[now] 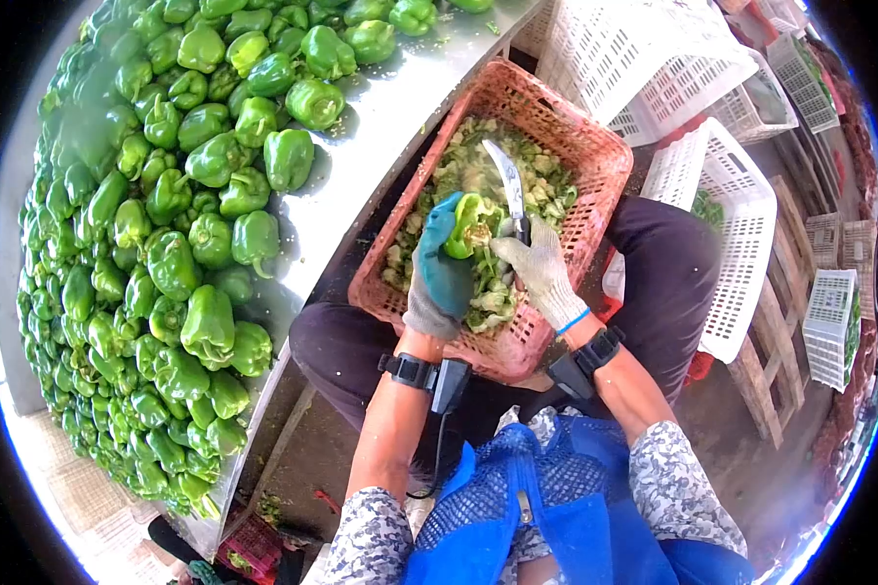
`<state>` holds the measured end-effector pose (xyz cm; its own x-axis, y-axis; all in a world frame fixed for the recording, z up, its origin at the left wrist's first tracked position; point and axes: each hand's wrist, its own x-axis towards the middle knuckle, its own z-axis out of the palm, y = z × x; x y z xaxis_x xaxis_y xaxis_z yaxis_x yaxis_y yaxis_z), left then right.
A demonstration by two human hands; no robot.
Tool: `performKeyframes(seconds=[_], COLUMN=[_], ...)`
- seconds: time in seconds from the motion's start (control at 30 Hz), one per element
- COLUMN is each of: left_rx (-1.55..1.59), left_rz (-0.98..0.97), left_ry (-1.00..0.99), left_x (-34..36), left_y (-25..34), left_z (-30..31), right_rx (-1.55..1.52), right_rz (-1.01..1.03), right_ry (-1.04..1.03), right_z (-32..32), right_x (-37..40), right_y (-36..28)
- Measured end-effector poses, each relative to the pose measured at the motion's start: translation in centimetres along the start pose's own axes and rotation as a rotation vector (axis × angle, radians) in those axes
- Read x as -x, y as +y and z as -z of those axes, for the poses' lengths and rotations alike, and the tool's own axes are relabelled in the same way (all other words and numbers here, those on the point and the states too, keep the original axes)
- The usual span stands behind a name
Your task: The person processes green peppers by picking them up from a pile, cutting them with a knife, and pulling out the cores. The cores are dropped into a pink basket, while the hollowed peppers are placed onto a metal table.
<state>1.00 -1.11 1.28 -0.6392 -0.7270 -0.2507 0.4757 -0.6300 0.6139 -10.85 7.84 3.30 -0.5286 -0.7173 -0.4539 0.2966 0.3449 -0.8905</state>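
Observation:
My left hand (437,268), in a teal and grey glove, is closed around a green bell pepper (471,224) whose opened end shows pale seeds and core. In a whitish knit glove, my right hand (538,263) grips the dark handle of a curved knife (506,175). Its blade points up and away from me, just right of the pepper. Both hands are over a red plastic crate (595,156) between my knees. Pepper cores and green scraps (473,146) fill its bottom.
To the left, a metal table (385,122) carries a large heap of green bell peppers (180,263). White plastic crates (732,263) stand on the right, by a wooden pallet (766,366). At lower left, a red basket (249,546) sits near another person's hand.

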Motion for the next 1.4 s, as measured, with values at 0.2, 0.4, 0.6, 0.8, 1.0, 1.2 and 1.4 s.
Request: performKeyframes(seconds=[0.2,0.4,0.6,0.8,1.0,1.2,1.4], left_rx=[0.206,0.287,0.392,0.403,0.357,0.217,0.122], left_rz=[0.117,0.162,0.125,0.067,0.053,-0.038,-0.004], left_ry=[-0.140,-0.041,-0.076,0.037,0.064,0.117,0.211], left_x=[0.4,0.0,-1.0,-0.9,-0.9,-0.5,-1.3], left_y=[-0.2,0.2,-0.6,-0.3,0.0,-0.5,-0.8], left_z=[-0.2,-0.6,0.9,0.1,0.3,-0.2,1.0], right_rx=[0.122,0.679,0.746,0.909,0.959,1.297,1.269], right_rz=[0.168,0.581,0.400,0.463,0.458,0.564,0.615], right_ry=[-0.031,0.257,-0.012,-0.119,-0.173,-0.069,-0.041], right_z=[0.8,1.0,0.8,1.6,2.4,2.1,1.8], right_x=[-2.4,-2.7,3.3,4.6,5.1,5.1,5.1], right_y=[-1.9,-3.6,-2.5,0.3,0.8,1.0,1.2])
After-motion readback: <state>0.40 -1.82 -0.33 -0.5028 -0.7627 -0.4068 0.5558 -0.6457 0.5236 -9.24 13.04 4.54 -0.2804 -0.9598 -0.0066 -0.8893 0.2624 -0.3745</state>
